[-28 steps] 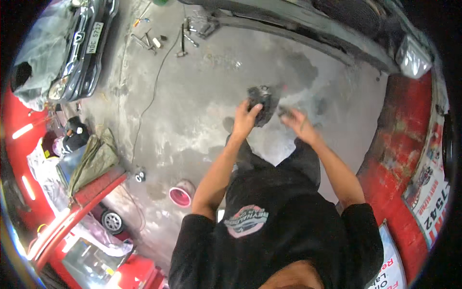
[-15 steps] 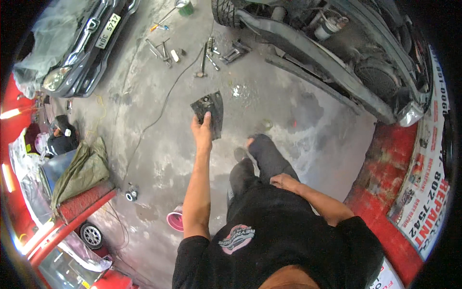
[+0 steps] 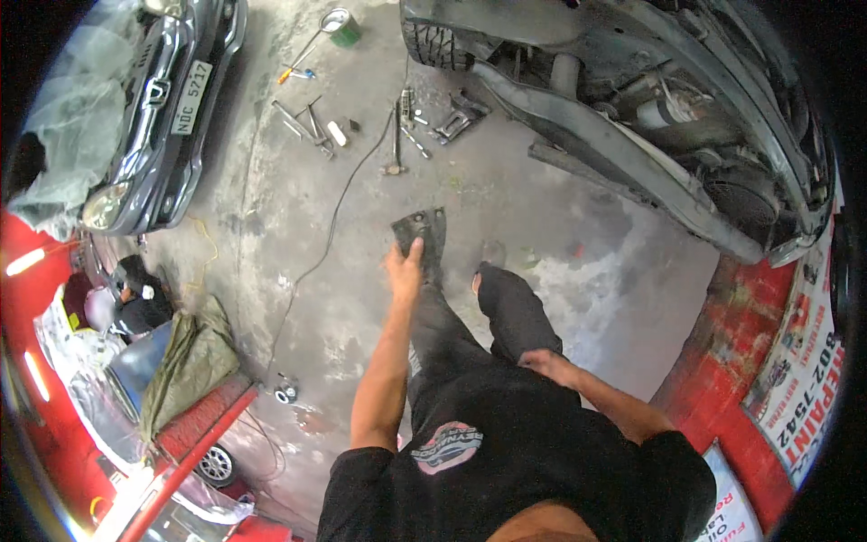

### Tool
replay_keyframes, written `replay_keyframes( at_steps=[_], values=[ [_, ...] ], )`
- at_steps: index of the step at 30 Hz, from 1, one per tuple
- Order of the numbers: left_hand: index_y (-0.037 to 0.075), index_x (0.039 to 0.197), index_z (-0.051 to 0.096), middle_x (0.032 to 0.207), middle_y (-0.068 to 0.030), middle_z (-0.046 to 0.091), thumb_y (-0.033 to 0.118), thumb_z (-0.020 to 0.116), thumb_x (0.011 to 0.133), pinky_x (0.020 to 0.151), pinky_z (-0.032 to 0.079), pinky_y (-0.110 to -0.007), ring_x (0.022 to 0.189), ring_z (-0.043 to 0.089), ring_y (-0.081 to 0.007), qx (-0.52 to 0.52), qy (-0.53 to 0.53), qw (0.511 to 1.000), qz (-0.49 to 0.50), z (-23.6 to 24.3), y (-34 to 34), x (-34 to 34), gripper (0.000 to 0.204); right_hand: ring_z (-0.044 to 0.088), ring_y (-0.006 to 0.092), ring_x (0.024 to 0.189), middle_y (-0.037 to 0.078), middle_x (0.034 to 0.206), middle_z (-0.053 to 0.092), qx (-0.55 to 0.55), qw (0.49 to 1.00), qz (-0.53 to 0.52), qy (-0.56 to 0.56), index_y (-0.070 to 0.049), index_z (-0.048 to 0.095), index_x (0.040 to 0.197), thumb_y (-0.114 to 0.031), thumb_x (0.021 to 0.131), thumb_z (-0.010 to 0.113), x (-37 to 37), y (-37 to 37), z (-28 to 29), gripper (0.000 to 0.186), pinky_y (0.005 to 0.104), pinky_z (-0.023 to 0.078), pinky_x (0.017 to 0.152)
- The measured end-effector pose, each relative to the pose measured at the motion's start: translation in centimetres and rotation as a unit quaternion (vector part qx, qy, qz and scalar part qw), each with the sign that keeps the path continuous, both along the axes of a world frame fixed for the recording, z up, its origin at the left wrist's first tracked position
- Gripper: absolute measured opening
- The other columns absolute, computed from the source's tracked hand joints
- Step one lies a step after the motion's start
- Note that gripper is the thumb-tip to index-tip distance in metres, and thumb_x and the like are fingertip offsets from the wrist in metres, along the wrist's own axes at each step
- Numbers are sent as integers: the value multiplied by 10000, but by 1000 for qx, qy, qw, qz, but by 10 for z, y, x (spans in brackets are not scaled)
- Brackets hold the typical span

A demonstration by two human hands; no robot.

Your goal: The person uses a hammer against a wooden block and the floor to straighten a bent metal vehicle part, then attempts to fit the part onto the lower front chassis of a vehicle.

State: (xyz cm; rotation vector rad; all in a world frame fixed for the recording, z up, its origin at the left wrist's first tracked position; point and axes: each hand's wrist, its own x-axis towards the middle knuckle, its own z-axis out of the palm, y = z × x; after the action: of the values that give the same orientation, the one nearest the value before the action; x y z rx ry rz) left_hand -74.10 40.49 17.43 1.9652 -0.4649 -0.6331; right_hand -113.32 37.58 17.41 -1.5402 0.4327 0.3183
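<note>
My left hand (image 3: 405, 268) is closed on a dark flat bracket-like piece (image 3: 423, 228), thumb on its upper face, held out in front of me above the floor. Small holes or fasteners show near its far edge; its exact kind cannot be made out. My right hand (image 3: 548, 366) hangs beside my right thigh. Its fingers are blurred and partly turned away, so whether they are closed is unclear.
A raised vehicle body (image 3: 596, 117) with exposed underside stands front right, a car (image 3: 149, 117) under plastic sheeting at left. Tools, including a hammer (image 3: 394, 149), lie ahead near a green can (image 3: 343, 29). A cable (image 3: 330, 230) crosses the floor. Another person (image 3: 140, 294) crouches left.
I have stepped and the view has shifted, with the tools and vehicles moving in the picture. My left hand still holds the dark piece, now nearer my leg. My right hand stays by my thigh.
</note>
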Motion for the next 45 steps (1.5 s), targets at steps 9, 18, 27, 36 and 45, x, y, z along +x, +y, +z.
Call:
replay_keyframes(
  at_steps=[9, 18, 27, 36, 45],
  values=[
    [-57, 1197, 638, 1064, -151, 730, 129, 690, 928, 913, 501, -371, 969, 658, -222, -76, 47, 987, -134, -67, -157, 91, 331, 646, 230, 959, 103, 977, 682, 115, 959, -144, 215, -3, 645, 1089, -313, 988, 642, 107, -22, -5, 326, 377, 523, 857],
    [-96, 1154, 628, 1048, -152, 713, 214, 719, 943, 841, 519, -345, 932, 645, -189, -118, 45, 962, -243, -134, -288, 182, 386, 617, 472, 1056, 305, 1206, 612, -542, 714, -406, 179, 47, 549, 1316, -271, 1013, 589, 116, -256, -154, 441, 487, 506, 905],
    [-46, 1127, 676, 1000, -96, 723, 179, 714, 951, 813, 512, -311, 881, 637, -149, -252, 111, 912, -304, -195, -413, 177, 288, 466, 538, 1254, 376, 1370, 476, -708, 516, -451, 170, 54, 526, 1352, -388, 1001, 590, 123, -329, -249, 568, 586, 403, 1052],
    [-33, 1178, 651, 1098, -85, 711, 171, 706, 968, 871, 499, -331, 951, 641, -169, -336, 43, 871, -356, -207, -467, 162, 298, 463, 566, 1261, 379, 1414, 453, -709, 436, -533, 152, 60, 524, 1348, -481, 984, 604, 141, -338, -249, 657, 580, 424, 1042],
    [-11, 1135, 691, 1049, -71, 733, 164, 713, 957, 847, 508, -325, 912, 648, -157, -353, 2, 882, -312, -232, -469, 177, 250, 396, 510, 1394, 371, 1494, 402, -716, 435, -500, 219, 48, 479, 1439, -651, 934, 578, 138, -348, -239, 868, 520, 391, 1121]
  ],
)
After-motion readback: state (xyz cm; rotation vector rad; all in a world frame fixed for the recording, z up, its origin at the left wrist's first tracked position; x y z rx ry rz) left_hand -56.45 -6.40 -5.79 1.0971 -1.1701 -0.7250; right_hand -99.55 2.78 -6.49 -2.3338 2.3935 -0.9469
